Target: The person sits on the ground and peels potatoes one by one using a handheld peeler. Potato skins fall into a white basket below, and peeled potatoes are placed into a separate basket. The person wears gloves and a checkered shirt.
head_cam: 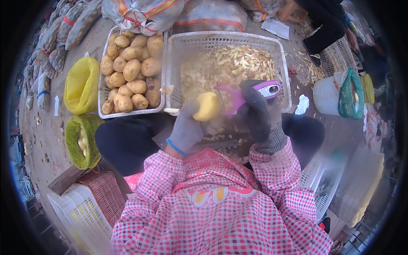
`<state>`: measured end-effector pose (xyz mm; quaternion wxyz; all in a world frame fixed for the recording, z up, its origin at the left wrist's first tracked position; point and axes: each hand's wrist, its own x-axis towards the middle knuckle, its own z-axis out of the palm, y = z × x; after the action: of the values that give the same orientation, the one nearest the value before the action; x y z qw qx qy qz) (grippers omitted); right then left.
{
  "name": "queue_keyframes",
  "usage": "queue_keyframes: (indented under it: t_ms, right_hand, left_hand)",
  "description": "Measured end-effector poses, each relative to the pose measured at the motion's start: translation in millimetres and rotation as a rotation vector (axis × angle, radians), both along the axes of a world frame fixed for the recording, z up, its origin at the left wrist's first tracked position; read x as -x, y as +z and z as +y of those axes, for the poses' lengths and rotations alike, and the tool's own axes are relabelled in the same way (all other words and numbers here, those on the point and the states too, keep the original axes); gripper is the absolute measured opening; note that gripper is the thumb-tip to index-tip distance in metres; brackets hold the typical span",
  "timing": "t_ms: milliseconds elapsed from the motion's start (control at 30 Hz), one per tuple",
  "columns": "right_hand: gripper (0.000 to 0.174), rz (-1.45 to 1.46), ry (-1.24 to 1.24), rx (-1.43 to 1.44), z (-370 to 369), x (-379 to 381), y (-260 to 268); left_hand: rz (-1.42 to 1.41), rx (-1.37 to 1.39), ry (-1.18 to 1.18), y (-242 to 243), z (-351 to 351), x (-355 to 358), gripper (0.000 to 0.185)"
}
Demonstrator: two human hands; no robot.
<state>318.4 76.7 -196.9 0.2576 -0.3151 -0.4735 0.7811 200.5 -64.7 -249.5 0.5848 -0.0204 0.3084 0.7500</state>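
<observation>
My left hand [189, 126], in a pale grey knit glove, grips a peeled yellow potato [208, 106] over the near edge of a white plastic crate [228, 35]. Around the handle of a purple peeler [236, 97] my right hand [259, 116] is closed, in a dark coated glove with a ribbed cuff. The peeler's head is close to the potato's right side; blur hides whether they touch. Potato peelings [242, 63] are heaped inside the crate. To its left, unpeeled potatoes [131, 70] fill a second white crate [101, 92].
Yellow [81, 86] and green mesh bags [75, 127] stand at the left, the green one holding peeled potatoes. Full sacks [210, 16] line the back. At right are a white bucket [325, 94] with a green net and another person's leg [325, 35]. Stacked crates [86, 204] flank me.
</observation>
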Motion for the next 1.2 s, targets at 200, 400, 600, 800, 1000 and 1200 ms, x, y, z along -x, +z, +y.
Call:
queue_keyframes:
  t_ms: [200, 400, 600, 800, 1000, 1200]
  right_hand:
    - [0.030, 0.126, -0.016, 0.289, 50, 38, -124]
    - [0.040, 0.243, -0.197, 0.213, 51, 15, -142]
    - [0.041, 0.139, 0.014, -0.108, 19, 22, -100]
    - [0.031, -0.052, -0.268, 0.272, 78, 11, -161]
    - [0.029, -0.201, -0.254, -0.043, 54, 25, -76]
    - [0.026, -0.193, -0.153, -0.210, 51, 25, -49]
  left_hand:
    - [0.109, 0.159, 0.094, -39, 11, 3, 0.063]
    - [0.597, 0.365, 0.096, -76, 5, 18, 0.064]
    - [-0.222, 0.210, 0.281, -51, 25, 9, 0.059]
    - [0.593, 0.274, 0.126, -79, 26, 20, 0.060]
    - [-0.170, 0.054, 0.184, -47, 18, 13, 0.065]
    - [0.111, 0.171, 0.121, -45, 13, 17, 0.068]
